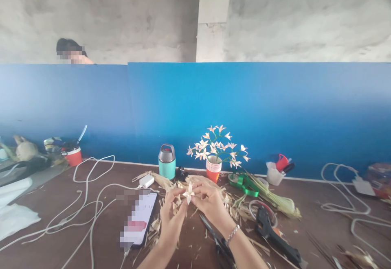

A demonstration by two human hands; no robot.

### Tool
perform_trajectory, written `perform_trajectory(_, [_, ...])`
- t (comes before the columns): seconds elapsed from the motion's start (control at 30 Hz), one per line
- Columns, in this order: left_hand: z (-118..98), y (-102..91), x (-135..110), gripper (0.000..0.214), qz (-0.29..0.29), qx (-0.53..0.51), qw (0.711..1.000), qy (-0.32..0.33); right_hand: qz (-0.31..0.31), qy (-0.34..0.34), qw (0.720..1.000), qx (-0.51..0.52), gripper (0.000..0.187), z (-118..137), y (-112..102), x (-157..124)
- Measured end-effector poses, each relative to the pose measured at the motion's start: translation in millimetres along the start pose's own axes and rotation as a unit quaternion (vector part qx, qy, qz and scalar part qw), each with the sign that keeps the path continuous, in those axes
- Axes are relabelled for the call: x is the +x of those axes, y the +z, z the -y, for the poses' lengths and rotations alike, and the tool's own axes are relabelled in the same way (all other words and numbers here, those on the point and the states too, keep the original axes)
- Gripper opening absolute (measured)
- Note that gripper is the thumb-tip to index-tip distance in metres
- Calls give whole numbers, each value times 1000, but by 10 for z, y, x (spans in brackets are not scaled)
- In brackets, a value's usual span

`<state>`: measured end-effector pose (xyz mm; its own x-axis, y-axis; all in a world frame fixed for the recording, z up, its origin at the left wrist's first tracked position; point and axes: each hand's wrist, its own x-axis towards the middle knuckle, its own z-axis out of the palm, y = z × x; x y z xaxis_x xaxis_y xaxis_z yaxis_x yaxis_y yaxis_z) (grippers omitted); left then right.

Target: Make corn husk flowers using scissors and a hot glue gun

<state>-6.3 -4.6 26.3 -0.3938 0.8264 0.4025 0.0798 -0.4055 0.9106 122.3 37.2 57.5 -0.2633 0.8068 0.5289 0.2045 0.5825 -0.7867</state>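
Between my two hands is a small cream flower [189, 193] with pointed petals, which looks made of dried husk. My left hand [173, 212] pinches it from the left with thumb and fingers. My right hand [209, 200], with a bracelet at the wrist, grips it from the right; its fingertips are partly hidden behind the petals. Beyond the hands, similar flowers [203, 144] on green stems stand in a stack of paper cups [213, 167]. Husk scraps [227, 200] lie around my hands. Black scissors [221, 246] rest partly under my right forearm.
A phone [140, 220] lies left of my hands, with white cables [88, 204] beyond it. A teal flask [167, 163] stands behind. To the right are a black glue gun [275, 236], green ribbon [246, 184] and a white cup [275, 174]. A blue partition [244, 98] borders the table; a person's head shows above it.
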Motion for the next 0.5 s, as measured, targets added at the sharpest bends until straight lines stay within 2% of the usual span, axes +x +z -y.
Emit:
perform_trajectory(0.1, [-7, -4, 0, 17, 32, -3, 999, 28, 27, -16, 999, 11, 14, -25, 12, 2])
perform_trajectory(0.23, [-2, 12, 5, 14, 43, -47, 998, 27, 50, -17, 998, 26, 15, -62, 28, -2])
perform_trajectory(0.5, [31, 61, 1, 12, 44, -145, 986, -68, 53, 30, 998, 22, 15, -91, 35, -5])
